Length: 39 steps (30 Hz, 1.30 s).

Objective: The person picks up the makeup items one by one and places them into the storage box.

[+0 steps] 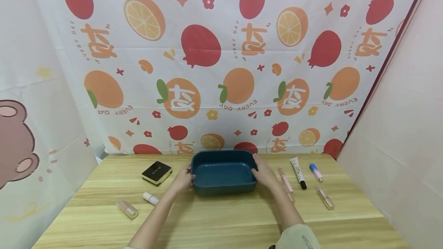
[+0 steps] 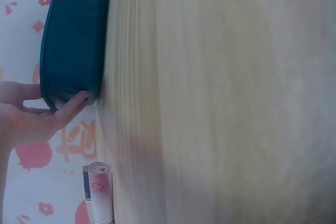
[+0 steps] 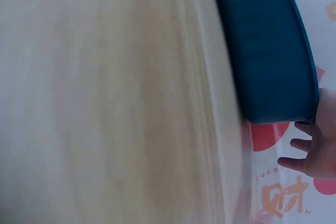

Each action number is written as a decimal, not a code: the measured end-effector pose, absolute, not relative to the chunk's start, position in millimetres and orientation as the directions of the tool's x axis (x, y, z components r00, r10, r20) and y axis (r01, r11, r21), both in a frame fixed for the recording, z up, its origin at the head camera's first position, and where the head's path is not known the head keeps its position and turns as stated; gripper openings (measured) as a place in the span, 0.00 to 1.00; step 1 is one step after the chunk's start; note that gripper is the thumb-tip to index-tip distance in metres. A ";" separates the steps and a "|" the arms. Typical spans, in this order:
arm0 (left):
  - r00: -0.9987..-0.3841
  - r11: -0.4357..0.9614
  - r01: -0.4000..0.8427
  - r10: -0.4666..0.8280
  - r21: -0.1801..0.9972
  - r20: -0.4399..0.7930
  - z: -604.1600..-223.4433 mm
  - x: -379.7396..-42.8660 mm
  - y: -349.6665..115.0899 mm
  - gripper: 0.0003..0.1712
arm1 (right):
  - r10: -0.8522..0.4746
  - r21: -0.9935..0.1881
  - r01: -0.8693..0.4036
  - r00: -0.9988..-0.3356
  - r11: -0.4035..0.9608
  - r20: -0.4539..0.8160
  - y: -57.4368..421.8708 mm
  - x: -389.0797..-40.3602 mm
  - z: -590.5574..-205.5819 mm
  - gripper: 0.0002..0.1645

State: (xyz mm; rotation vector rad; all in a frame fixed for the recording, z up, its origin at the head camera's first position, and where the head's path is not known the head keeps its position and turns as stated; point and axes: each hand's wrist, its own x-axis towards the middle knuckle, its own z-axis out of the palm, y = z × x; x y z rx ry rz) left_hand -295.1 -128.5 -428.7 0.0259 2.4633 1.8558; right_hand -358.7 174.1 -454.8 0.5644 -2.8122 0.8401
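A dark teal plastic storage bin, rectangular with rounded corners, stands in the middle of the wooden table toward its far edge. Nothing lies inside it. My left hand grips its left end, the thumb at the rim and the fingers low along the outside, as the left wrist view shows. At the opposite end, my right hand holds the bin with the thumb over the rim. In the right wrist view its other fingers spread outside the bin's end wall.
Left of the bin lie a black-topped compact box, a white-capped tube and a clear lip gloss tube. On the right are a pink tube, a white squeeze tube, a blue-and-pink stick and another gloss tube.
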 end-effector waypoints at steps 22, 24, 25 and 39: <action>-0.999 0.295 0.004 0.043 0.956 -0.009 -426.6 -292.7 -125.9 0.32 | -0.307 -0.584 -0.368 -0.929 0.724 0.205 176.7 -353.8 -452.0 0.34; -0.999 0.301 0.010 0.042 0.954 -0.003 -427.8 -293.0 -126.1 0.32 | -0.307 -0.581 -0.368 -0.929 0.726 0.206 176.1 -353.6 -452.3 0.33; -0.999 0.302 0.010 0.041 0.953 -0.002 -428.0 -293.0 -126.2 0.32 | -0.304 -0.580 -0.365 -0.931 0.729 0.203 175.7 -353.3 -452.3 0.33; -0.998 0.515 0.055 0.033 0.856 0.044 -425.7 -289.6 -134.5 0.31 | -0.295 -0.533 -0.366 -0.931 0.763 0.216 175.1 -355.3 -456.1 0.33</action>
